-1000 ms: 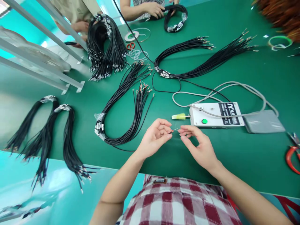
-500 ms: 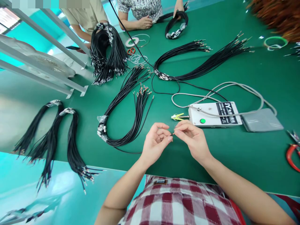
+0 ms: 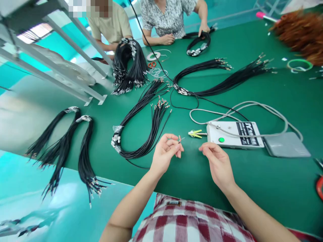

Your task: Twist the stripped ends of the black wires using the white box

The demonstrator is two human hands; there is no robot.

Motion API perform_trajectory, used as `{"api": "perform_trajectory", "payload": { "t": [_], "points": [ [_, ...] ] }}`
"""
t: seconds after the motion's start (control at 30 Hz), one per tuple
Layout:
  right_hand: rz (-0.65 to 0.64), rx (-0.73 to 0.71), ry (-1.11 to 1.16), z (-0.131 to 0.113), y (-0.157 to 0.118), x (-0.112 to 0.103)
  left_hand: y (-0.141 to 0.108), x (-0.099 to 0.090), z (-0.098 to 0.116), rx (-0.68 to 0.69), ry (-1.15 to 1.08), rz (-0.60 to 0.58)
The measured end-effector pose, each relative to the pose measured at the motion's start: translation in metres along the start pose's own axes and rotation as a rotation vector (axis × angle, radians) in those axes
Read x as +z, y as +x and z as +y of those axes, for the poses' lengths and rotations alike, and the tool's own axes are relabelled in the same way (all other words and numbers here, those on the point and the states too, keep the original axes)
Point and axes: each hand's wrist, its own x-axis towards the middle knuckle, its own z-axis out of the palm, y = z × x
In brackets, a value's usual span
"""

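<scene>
My left hand point(image 3: 165, 151) pinches the end of a black cable point(image 3: 137, 164), whose thin red and white inner wires stick up past the fingertips. This cable trails left under the hand to a bent bundle of black cables point(image 3: 137, 153) on the table. To the right, my right hand point(image 3: 218, 163) is closed, thumb against fingers, apart from the left; whether anything small is in it cannot be seen. Just above it lies a white box-shaped machine point(image 3: 228, 143) with a green button and a yellow-green clip-like head point(image 3: 195, 133) pointing left.
Grey cord point(image 3: 282, 126) loops over the machine to a grey pedal point(image 3: 289, 146). Red-handled pliers point(image 3: 320, 186) lie at the right edge. More cable bundles point(image 3: 84, 148) hang over the table's front left edge. Two people sit across; one's hand point(image 3: 204, 28) holds a cable coil point(image 3: 198, 47).
My hands have come apart; the right has moved right and down. The cable end in my left hand now shows its red and white wires. The whole view has shifted slightly.
</scene>
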Motion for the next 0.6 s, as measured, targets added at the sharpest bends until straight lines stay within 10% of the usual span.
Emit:
{"api": "perform_trajectory", "payload": {
  "t": [0.13,0.33,0.6],
  "points": [
    [-0.045,0.086,-0.126,0.014,-0.008,-0.016,0.043,-0.069,0.012,0.296,0.412,0.29],
    [-0.112,0.043,-0.258,0.021,-0.011,-0.021,0.035,-0.198,0.031,0.148,0.942,0.769],
    [-0.185,0.009,-0.395,0.031,-0.01,-0.018,0.019,-0.238,0.019,-0.181,0.743,0.916]
  ]
}}
